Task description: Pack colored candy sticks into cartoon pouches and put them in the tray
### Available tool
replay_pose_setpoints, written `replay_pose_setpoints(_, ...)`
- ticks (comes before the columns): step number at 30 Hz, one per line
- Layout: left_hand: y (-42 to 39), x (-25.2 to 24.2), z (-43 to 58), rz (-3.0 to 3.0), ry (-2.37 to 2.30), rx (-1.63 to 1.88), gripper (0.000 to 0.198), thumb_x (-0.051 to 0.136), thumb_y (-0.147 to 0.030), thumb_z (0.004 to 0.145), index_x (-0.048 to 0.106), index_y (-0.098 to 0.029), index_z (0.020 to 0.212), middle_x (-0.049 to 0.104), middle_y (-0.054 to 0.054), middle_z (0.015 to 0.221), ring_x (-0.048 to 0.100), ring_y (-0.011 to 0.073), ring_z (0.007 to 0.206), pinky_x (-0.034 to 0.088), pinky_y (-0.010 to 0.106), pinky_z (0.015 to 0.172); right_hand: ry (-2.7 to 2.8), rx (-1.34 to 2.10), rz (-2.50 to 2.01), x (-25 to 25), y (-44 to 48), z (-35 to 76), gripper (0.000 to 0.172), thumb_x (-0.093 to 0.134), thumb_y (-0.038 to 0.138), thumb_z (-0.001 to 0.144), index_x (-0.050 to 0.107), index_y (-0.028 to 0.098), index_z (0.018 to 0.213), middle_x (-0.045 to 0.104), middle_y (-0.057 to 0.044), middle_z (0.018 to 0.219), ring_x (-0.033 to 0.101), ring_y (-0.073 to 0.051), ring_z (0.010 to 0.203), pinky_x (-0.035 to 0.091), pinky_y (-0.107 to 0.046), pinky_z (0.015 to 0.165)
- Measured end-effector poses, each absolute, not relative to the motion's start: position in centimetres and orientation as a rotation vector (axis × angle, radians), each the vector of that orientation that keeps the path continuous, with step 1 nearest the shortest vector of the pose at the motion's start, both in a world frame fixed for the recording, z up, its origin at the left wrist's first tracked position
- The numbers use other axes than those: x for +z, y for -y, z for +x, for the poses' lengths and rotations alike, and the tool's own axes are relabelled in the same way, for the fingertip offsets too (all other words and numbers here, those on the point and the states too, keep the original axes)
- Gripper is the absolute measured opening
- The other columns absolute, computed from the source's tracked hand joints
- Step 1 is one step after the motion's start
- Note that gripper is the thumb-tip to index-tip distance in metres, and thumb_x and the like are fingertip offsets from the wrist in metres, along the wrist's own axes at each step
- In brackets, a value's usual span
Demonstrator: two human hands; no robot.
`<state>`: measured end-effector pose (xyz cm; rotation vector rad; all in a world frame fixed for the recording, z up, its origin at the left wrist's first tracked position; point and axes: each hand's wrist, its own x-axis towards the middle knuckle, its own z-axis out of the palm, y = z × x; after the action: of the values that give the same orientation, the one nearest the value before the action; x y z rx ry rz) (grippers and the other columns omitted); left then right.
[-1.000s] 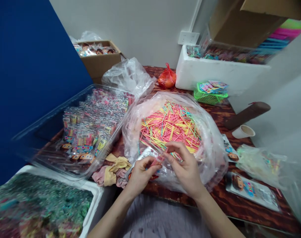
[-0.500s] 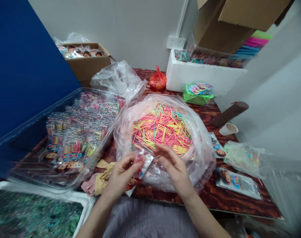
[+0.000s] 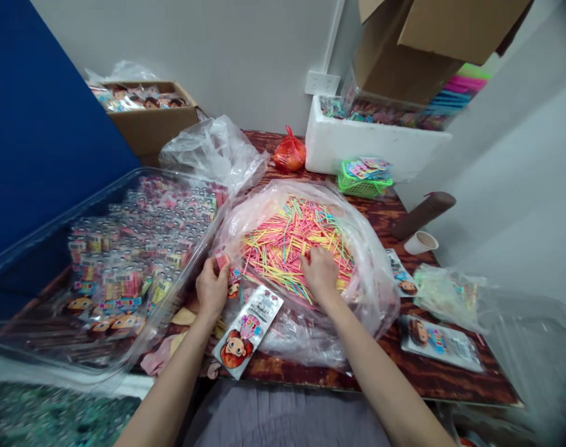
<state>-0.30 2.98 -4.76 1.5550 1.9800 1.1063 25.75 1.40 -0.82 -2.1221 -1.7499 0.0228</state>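
My left hand (image 3: 212, 288) is closed on a small printed packet (image 3: 222, 257) beside the right wall of the clear tub. My right hand (image 3: 320, 270) reaches into the plastic bag (image 3: 376, 273), its fingers bent down among the coloured sticks (image 3: 283, 245); whether they pinch any is hidden. A printed sleeve with a cartoon face (image 3: 248, 332) lies at the bag's front edge, between my forearms. The clear tub (image 3: 171, 292) on the left holds many filled packets (image 3: 143, 230).
Behind stand a cardboard box (image 3: 148, 124), a red bag of fruit (image 3: 290, 153), a white foam box (image 3: 371, 143) and a green basket (image 3: 364, 186). To the right are a brown bottle (image 3: 422, 214), a paper cup (image 3: 421, 243) and flat packages (image 3: 441, 341).
My hands have moved apart, the left one left with a packet, the right one up into the sticks. The printed sleeve now shows at the bag's front. The view has shifted slightly.
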Motion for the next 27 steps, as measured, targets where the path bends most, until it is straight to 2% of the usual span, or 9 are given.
replay_pose_setpoints(2,-2.9,-4.9,-0.5,1.590,-1.962,1.111,0.035,0.054,-0.045,0.084,0.062,-0.018,0.105,0.072,0.008,0.091,0.066,0.0236,0.079,0.048,0.030,0.072,1.741,0.029,-2.153,-0.8,-2.5,25.4,0.015,0.052,0.024,0.088,0.063,0.016,0.083,0.066,-0.012,0.091,0.057,-0.022,0.085,0.039,-0.031,0.073)
replay_pose_setpoints(7,-2.9,-4.5,-1.1,1.679,-1.720,1.102,0.041,0.055,-0.046,0.084,0.063,-0.018,0.113,0.072,0.005,0.094,0.065,0.0201,0.078,0.048,0.027,0.072,1.692,0.349,-1.990,0.4,-2.4,28.3,0.018,0.049,0.025,0.087,0.059,0.019,0.074,0.061,-0.001,0.069,0.054,-0.015,0.064,0.036,-0.026,0.061)
replay_pose_setpoints(12,-3.6,-5.0,-1.4,1.646,-1.831,1.052,0.044,0.057,-0.050,0.083,0.063,-0.019,0.114,0.070,0.003,0.085,0.063,0.0190,0.071,0.046,0.027,0.067,2.093,0.203,-2.049,0.6,1.2,29.4,0.019,0.049,0.019,0.089,0.063,0.017,0.076,0.064,-0.008,0.084,0.056,-0.020,0.084,0.039,-0.030,0.075)
replay_pose_setpoints(15,-3.8,-5.1,-1.7,1.549,-1.854,1.060,0.050,0.057,-0.051,0.082,0.060,-0.018,0.119,0.069,0.003,0.084,0.062,0.0195,0.073,0.047,0.028,0.068,2.222,0.057,-2.137,-0.1,2.8,27.6,0.013,0.054,0.020,0.089,0.065,0.014,0.087,0.064,-0.013,0.095,0.054,-0.025,0.094,0.038,-0.034,0.081)
replay_pose_setpoints(18,-3.6,-5.0,-2.0,1.402,-1.813,1.111,0.059,0.057,-0.051,0.082,0.053,-0.015,0.128,0.067,0.002,0.082,0.061,0.0181,0.070,0.049,0.028,0.068,2.293,-0.066,-2.157,-0.4,3.4,26.0,0.016,0.052,0.016,0.089,0.065,0.011,0.097,0.063,-0.016,0.100,0.052,-0.028,0.096,0.037,-0.038,0.081)
replay_pose_setpoints(21,-2.9,-4.9,-2.2,1.292,-1.726,1.164,0.064,0.058,-0.050,0.081,0.047,-0.015,0.134,0.068,0.005,0.091,0.063,0.0178,0.078,0.051,0.028,0.072,2.377,-0.107,-2.136,-0.1,3.4,25.4,0.021,0.048,0.008,0.086,0.065,0.009,0.098,0.062,-0.019,0.101,0.051,-0.029,0.095,0.035,-0.041,0.081)
replay_pose_setpoints(27,-1.9,-5.0,-2.0,1.290,-1.703,1.163,0.067,0.059,-0.049,0.082,0.042,-0.018,0.139,0.068,0.009,0.107,0.066,0.0215,0.094,0.053,0.034,0.084,2.401,-0.091,-2.188,-0.1,3.2,25.2,0.021,0.050,0.011,0.084,0.065,0.008,0.098,0.062,-0.019,0.100,0.050,-0.030,0.095,0.034,-0.041,0.080)
